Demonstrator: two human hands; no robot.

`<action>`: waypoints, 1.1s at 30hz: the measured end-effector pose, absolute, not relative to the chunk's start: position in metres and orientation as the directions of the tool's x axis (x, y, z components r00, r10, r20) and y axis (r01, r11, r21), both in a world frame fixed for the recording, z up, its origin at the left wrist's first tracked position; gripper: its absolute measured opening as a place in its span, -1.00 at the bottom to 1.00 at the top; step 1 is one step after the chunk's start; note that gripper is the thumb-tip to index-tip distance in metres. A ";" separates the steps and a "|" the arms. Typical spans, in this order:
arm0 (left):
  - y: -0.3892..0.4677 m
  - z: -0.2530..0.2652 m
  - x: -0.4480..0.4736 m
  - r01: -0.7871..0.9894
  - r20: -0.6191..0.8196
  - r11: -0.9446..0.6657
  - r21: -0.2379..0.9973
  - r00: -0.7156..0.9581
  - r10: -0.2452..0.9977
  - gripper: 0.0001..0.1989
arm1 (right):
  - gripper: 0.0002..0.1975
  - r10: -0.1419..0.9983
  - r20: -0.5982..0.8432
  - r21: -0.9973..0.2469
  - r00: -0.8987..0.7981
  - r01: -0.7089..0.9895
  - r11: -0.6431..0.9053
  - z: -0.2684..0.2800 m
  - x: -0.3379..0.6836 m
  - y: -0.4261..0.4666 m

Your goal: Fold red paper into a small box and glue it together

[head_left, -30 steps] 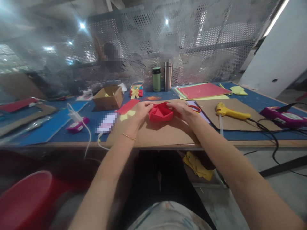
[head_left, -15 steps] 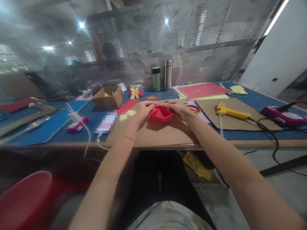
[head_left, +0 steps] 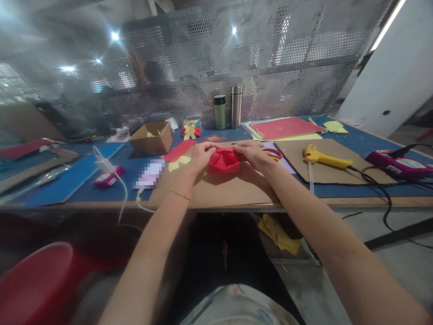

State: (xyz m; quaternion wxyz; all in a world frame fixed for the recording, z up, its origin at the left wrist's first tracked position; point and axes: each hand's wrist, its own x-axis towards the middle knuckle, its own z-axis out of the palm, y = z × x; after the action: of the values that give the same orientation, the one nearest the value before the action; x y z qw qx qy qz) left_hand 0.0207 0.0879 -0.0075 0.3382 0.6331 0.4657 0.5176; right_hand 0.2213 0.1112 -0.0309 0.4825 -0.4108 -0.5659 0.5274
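Note:
A folded red paper box [head_left: 223,167] with an open top is held between my hands, over a brown cardboard sheet [head_left: 216,194]. My left hand [head_left: 202,155] grips its left back edge with the fingertips. On the other side my right hand [head_left: 253,154] pinches the right back edge. Scissors with red and yellow handles [head_left: 274,153] lie just beyond my right hand. Left of my left hand are a flat red paper piece [head_left: 181,150] and a pale yellow paper scrap [head_left: 179,162].
A yellow glue gun [head_left: 326,158] rests on cardboard at the right, its cord trailing over the table edge. A cardboard box [head_left: 152,137], a green flask [head_left: 219,113] and a steel flask [head_left: 236,108] stand at the back. A phone [head_left: 150,174] lies left.
The red paper box has shifted slightly left and turned a little between my fingers. Both hands keep their hold.

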 end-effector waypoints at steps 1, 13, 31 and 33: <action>0.088 -0.007 0.020 0.267 0.354 -0.351 0.898 0.037 0.934 -0.76 | -0.65 0.975 0.118 -0.993 -0.186 -0.033 0.114 -0.031 0.221 0.111; 0.092 -0.011 0.015 0.327 0.355 -0.407 0.853 0.207 0.912 -0.80 | -0.59 0.930 0.267 -0.956 -0.252 0.055 0.289 -0.032 0.217 0.106; 0.094 -0.011 0.014 0.314 0.345 -0.388 0.866 0.186 0.920 -0.81 | -0.57 0.933 0.229 -0.971 -0.277 0.001 0.238 -0.028 0.218 0.101; 0.095 -0.012 0.013 0.334 0.339 -0.386 0.860 0.191 0.921 -0.79 | -0.56 0.930 0.237 -0.968 -0.283 0.015 0.251 -0.028 0.218 0.101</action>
State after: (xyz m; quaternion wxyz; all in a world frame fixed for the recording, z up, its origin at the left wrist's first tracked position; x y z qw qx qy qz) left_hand 0.0128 0.0949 -0.0119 0.3253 0.6996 0.4487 0.4510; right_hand 0.2179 0.1005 -0.0283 0.4701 -0.3711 -0.6360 0.4866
